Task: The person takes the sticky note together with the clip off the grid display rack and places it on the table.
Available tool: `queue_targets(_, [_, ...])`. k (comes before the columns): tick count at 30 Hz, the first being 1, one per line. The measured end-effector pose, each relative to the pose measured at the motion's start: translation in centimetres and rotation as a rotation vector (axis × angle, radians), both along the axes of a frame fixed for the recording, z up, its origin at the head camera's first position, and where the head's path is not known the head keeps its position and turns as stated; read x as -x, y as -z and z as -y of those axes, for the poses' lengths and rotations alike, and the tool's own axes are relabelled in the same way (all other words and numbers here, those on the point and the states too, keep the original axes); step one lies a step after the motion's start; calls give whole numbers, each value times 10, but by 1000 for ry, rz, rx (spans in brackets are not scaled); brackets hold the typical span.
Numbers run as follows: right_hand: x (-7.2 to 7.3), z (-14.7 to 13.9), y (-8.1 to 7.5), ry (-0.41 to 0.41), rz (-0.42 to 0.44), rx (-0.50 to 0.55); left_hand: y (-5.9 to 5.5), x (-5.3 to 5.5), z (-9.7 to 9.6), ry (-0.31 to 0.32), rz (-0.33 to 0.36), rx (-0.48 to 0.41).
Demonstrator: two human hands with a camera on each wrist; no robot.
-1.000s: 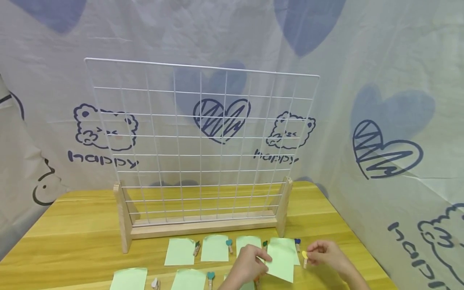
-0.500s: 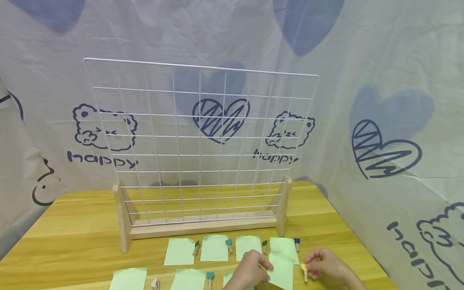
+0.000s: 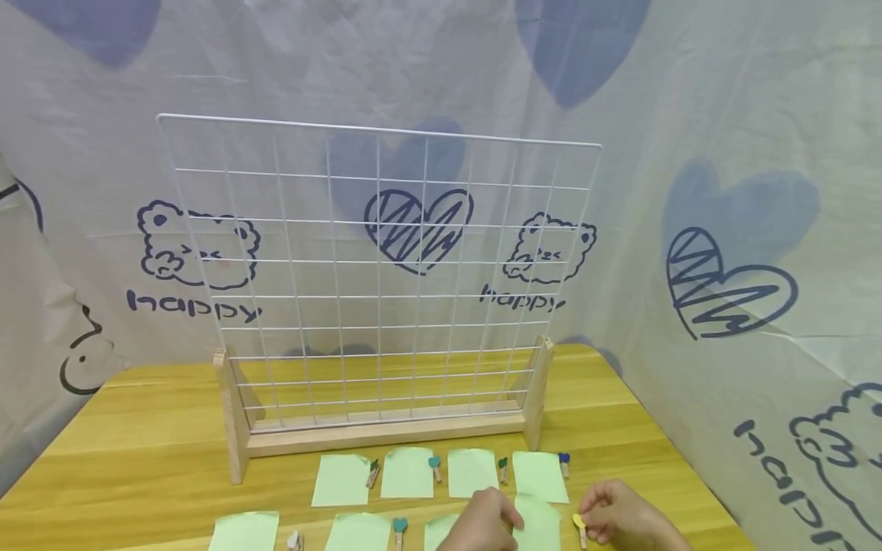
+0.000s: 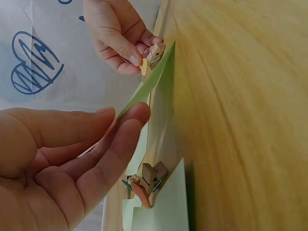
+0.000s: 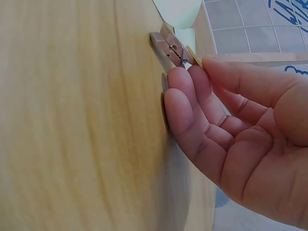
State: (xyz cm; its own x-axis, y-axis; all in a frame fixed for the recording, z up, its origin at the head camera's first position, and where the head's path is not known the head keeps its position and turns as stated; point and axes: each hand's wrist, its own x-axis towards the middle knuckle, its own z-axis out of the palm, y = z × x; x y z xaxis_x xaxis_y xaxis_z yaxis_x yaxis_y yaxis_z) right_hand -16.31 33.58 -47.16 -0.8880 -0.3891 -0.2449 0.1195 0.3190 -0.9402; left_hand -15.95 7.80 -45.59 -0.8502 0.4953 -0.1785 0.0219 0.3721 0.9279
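Low at the front of the table, my left hand (image 3: 482, 523) pinches a pale green sticky note (image 3: 541, 528) between thumb and fingers. In the left wrist view the note (image 4: 155, 77) stands tilted, its far edge at the tabletop. Just right of it, my right hand (image 3: 625, 517) pinches a small wooden clothespin (image 3: 581, 529) with a yellow heart on it. The right wrist view shows this clothespin (image 5: 169, 47) close over the wood, thumb at the yellow heart. An orange-topped clothespin (image 4: 144, 185) lies on another note below my left hand.
A white wire grid (image 3: 403, 260) stands upright in a wooden base (image 3: 386, 436) behind the notes. Several green notes (image 3: 408, 473) lie in two rows, with heart-topped clothespins (image 3: 435, 468) beside them. A printed curtain (image 3: 744, 214) hangs behind and at the right.
Both hands have moved down towards the table's front edge, the sticky note and yellow-heart clothespin with them. The note behind, at the right of the back row, now shows more fully.
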Motion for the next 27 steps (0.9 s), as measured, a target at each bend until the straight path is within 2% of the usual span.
queue_targets(5, [1, 1, 0, 19, 22, -35, 1, 1, -1, 27, 15, 47])
queue_targets(9, [1, 2, 0, 15, 36, -18, 2, 1, 0, 29, 35, 63])
queue_targets(14, [1, 2, 0, 5, 28, 15, 2, 1, 0, 30, 32, 66])
queue_targets(19, [2, 3, -3, 24, 18, -10, 0, 2, 5, 31, 17, 39])
queue_targets(22, [3, 4, -9, 37, -30, -58, -3, 2, 10, 40, -24, -2])
queue_targets(27, [8, 13, -19, 55, -151, -95, -8, 6, 22, 56, -159, -56])
